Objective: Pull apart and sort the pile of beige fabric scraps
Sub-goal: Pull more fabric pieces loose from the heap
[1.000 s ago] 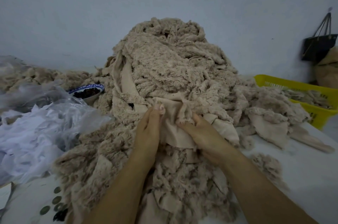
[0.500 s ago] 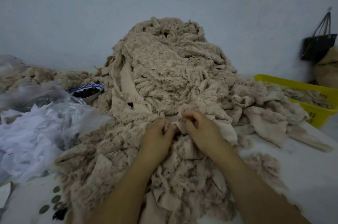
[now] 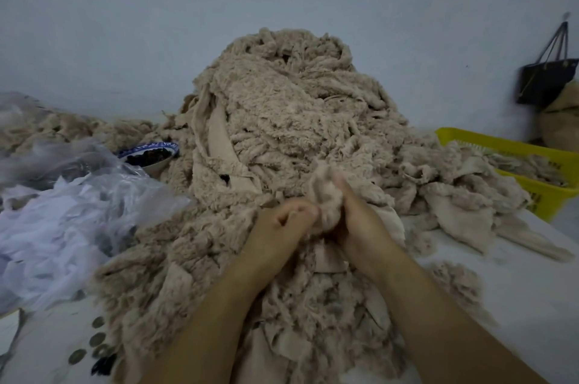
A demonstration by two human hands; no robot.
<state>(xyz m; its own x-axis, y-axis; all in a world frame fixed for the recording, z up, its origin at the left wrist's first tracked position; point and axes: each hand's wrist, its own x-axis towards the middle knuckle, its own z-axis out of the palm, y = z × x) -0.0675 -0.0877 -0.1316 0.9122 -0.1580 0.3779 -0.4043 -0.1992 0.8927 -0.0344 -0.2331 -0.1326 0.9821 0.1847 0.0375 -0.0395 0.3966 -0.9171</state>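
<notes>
Newly lifted off the pile (image 3: 282,107), a bunched scrap (image 3: 324,195) sits clenched in left grip (image 3: 279,223) and right grip (image 3: 360,227); pull apart evenly.

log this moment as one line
step: pull apart; left hand: pinches scrap; right hand: grips scrap; pile: tall, unsorted

Blue-rimmed bowl (image 3: 138,150), crumpled clear plastic (image 3: 94,192), black handbag (image 3: 545,82)

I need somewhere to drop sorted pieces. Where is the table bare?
Bare table lies near right, between the loose tuft and the yellow basket. Centre is buried under the pile; left is crowded with plastic bags and a bowl.
</notes>
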